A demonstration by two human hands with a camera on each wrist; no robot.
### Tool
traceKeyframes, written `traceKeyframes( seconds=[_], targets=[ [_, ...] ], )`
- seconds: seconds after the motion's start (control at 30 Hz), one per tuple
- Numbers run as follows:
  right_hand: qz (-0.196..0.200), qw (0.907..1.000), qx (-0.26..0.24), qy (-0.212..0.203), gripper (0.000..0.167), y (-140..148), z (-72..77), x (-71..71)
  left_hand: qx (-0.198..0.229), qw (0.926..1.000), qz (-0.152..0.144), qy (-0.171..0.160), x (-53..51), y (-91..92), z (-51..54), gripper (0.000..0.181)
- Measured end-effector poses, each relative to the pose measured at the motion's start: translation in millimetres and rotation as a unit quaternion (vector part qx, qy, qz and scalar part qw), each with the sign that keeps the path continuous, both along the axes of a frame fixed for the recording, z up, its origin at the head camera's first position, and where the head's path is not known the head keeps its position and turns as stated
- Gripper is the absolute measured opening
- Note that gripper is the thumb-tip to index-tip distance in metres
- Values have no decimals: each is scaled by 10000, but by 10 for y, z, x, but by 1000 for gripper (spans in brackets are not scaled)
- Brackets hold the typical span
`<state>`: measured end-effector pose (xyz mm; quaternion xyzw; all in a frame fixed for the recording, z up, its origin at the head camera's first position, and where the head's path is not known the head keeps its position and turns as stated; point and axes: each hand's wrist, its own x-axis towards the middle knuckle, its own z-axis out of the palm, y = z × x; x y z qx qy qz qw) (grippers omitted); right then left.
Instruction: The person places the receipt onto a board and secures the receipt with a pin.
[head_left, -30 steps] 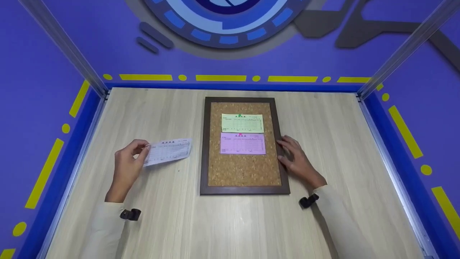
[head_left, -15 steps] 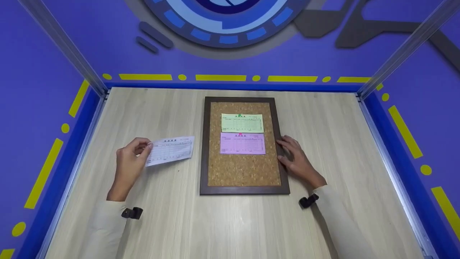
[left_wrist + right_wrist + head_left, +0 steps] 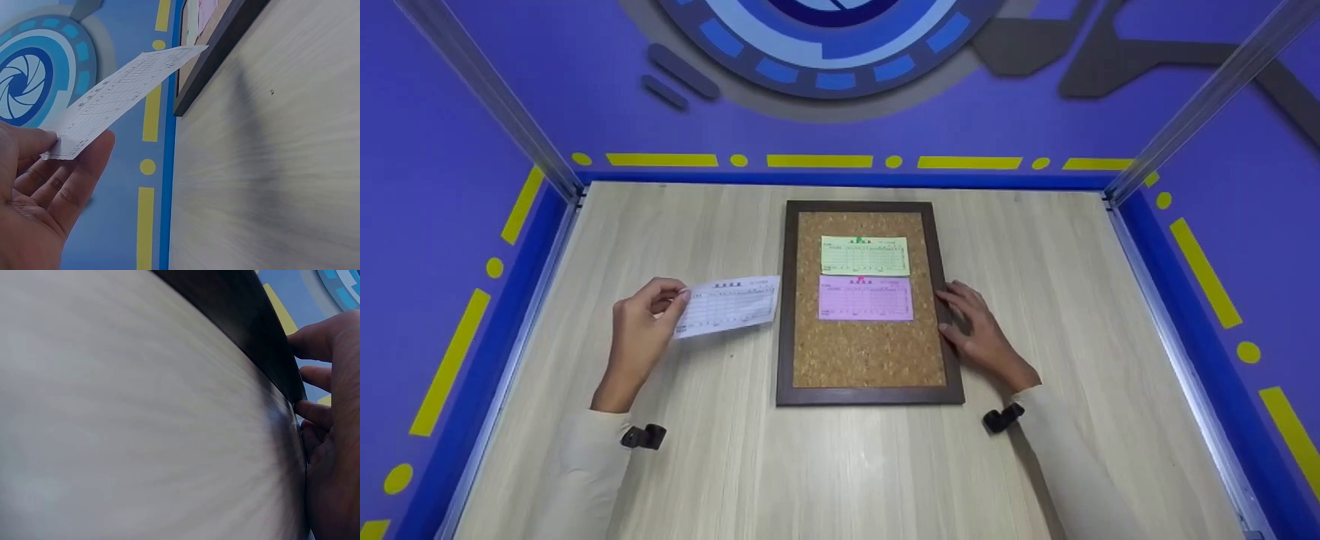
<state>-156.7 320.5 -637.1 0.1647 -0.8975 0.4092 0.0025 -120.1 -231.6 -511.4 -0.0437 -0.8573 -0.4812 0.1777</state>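
Observation:
My left hand [image 3: 643,331] pinches the left edge of a white printed form [image 3: 727,306] between thumb and fingers. In the left wrist view the form [image 3: 121,95] is raised above the table, its far end close to the board's frame. A framed cork board [image 3: 870,360] lies on the table. On it a green form [image 3: 865,259] sits above a purple form [image 3: 865,301]; a green pin [image 3: 859,240] and a red pin [image 3: 861,279] show at their top edges. My right hand [image 3: 986,337] rests its fingertips and thumb against the board's right frame edge.
The wooden table [image 3: 855,472] surrounds the board. Blue walls with yellow marks stand at the back and sides, with metal posts [image 3: 1207,112] at the corners. Each wrist bears a small black camera [image 3: 643,436].
My left hand has moved right and slightly away from me, carrying the white form to the board's left frame edge. The right hand has stayed in place.

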Motion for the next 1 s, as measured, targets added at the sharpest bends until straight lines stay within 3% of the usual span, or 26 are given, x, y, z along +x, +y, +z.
traceKeyframes(
  seconds=[1.0],
  targets=[
    [-46,10000,53,-64,57,-15,34,14,275,9990,-338,-114,-83,276,22,10]
  ],
)
